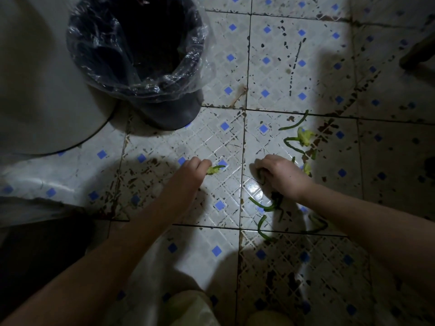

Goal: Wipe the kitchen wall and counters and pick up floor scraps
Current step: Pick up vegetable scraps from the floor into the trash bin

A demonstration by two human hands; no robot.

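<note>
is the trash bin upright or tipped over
Upright. The trash bin stands on its base on the floor tiles, mouth facing up, with a clear liner folded over its rim.

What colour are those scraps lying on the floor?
Mostly dark green strips, plus pale yellow-green pieces; the vegetable scraps show best in the head view.
</note>
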